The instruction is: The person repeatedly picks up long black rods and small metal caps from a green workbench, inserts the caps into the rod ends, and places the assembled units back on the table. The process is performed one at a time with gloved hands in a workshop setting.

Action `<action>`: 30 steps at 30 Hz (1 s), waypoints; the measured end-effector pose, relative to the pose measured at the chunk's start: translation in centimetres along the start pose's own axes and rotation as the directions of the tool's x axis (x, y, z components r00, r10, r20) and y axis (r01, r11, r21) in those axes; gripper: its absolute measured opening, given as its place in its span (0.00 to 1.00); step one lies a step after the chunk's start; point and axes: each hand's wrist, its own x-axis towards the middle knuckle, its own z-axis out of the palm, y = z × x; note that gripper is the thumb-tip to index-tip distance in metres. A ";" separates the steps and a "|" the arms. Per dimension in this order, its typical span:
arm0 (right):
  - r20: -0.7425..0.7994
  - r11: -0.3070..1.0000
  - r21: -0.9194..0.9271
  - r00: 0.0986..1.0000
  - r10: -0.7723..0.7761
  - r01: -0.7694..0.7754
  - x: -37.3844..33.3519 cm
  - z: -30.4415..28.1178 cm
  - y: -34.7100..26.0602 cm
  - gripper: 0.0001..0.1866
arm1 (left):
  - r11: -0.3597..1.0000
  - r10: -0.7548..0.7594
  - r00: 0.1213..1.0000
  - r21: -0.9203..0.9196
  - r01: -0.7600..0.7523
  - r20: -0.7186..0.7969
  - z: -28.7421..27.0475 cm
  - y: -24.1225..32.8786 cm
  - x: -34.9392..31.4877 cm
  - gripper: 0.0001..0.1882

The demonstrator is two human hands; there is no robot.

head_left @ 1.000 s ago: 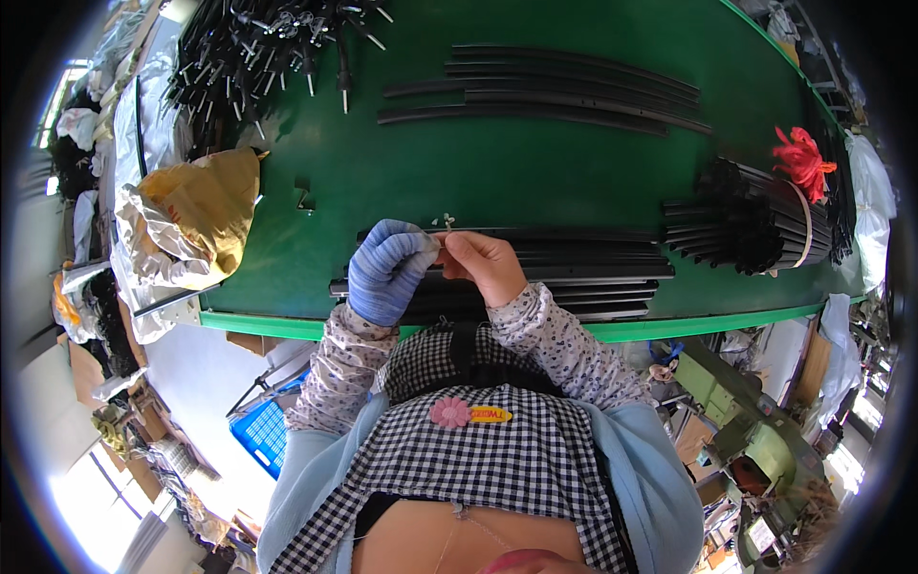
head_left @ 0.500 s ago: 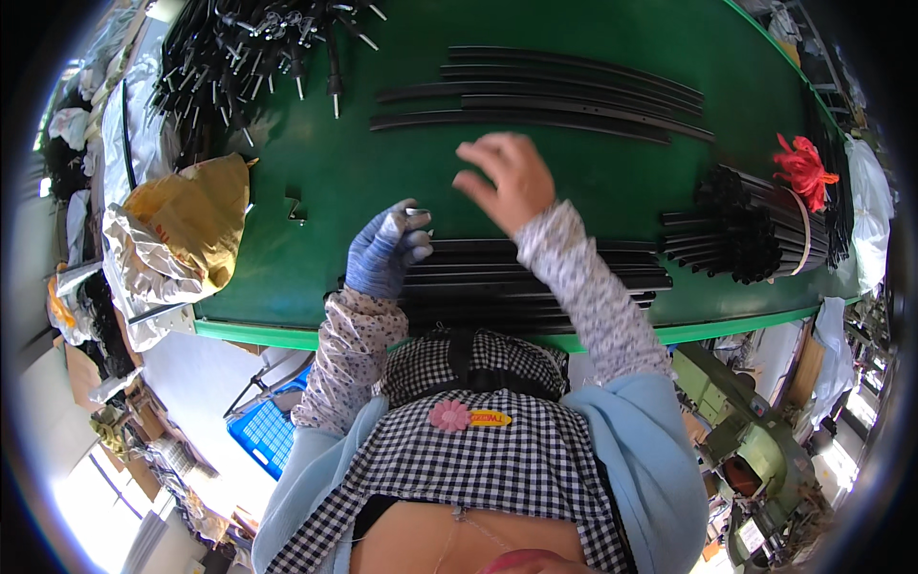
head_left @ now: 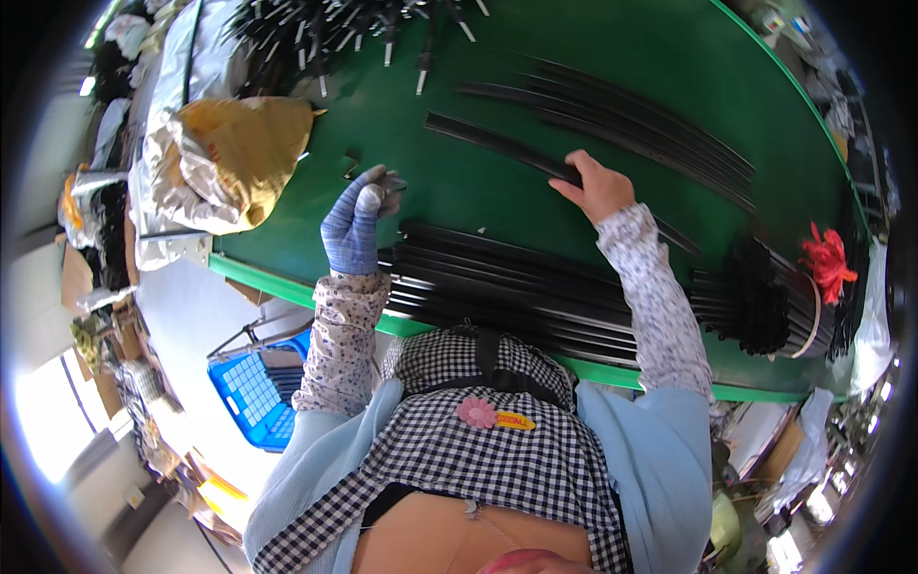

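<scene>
My right hand [head_left: 604, 194], bare, is closed around a long black strip [head_left: 483, 141]. The strip slants across the green table, its left end farther from me, and passes under my fingers. My left hand [head_left: 354, 228], in a blue knitted glove, is closed, fingertips pinched on a small metal piece [head_left: 400, 186] whose shape is too small to make out. Beyond my right hand several more black strips [head_left: 660, 129] lie side by side. Close to my apron, a stack of black strips [head_left: 516, 287] lies along the near edge of the table.
A bundle of black rods with metal tips [head_left: 368, 29] lies at the far left. A crumpled yellow sack [head_left: 253, 158] is at the left, with a small bent metal part [head_left: 351, 166] beside it. Tied black tubes [head_left: 770, 306] and a red bundle [head_left: 827, 263] are at the right.
My right hand has gone from empty with fingers apart to holding a black strip, which has swung toward me from the far group. The whole view has turned; my left hand stays pinched.
</scene>
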 end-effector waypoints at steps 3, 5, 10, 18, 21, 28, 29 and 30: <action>-0.054 0.986 0.073 0.988 -0.146 0.150 -1.8 -3.7 -3.0 0.19 | 0.987 0.156 0.987 0.031 -0.155 -0.035 0.0 2.2 0.4 0.21; -0.073 0.973 0.106 0.977 -0.200 0.207 -3.0 -5.6 -4.6 0.18 | 0.985 0.175 0.985 0.005 -0.175 -0.008 0.0 3.7 0.2 0.21; -0.063 0.964 0.158 0.977 -0.206 0.214 -5.7 -8.5 -7.0 0.18 | 0.981 0.192 0.964 -0.006 -0.194 0.184 0.2 6.0 -1.4 0.23; -0.013 0.922 0.311 0.971 -0.238 0.230 -10.2 -10.0 -8.9 0.20 | 0.863 0.156 0.704 -0.442 0.244 0.693 -0.4 6.6 -3.1 0.36; -0.020 0.926 0.298 0.972 -0.236 0.231 -11.3 -10.5 -9.5 0.20 | 0.851 0.149 0.682 -0.444 0.280 0.716 -0.1 7.2 -3.9 0.30; 0.052 0.923 0.356 0.983 -0.178 0.149 -13.8 -10.6 -10.1 0.21 | 0.765 -0.005 0.742 -0.475 0.434 0.670 -0.1 8.2 -7.2 0.23; 0.068 0.926 0.356 0.985 -0.160 0.126 -14.3 -10.3 -9.9 0.22 | 0.781 -0.072 0.765 -0.441 0.442 0.640 0.0 8.4 -7.6 0.23; 0.084 0.929 0.355 0.986 -0.141 0.102 -14.8 -10.1 -9.8 0.22 | 0.732 -0.102 0.736 -0.450 0.511 0.669 0.2 8.6 -7.7 0.24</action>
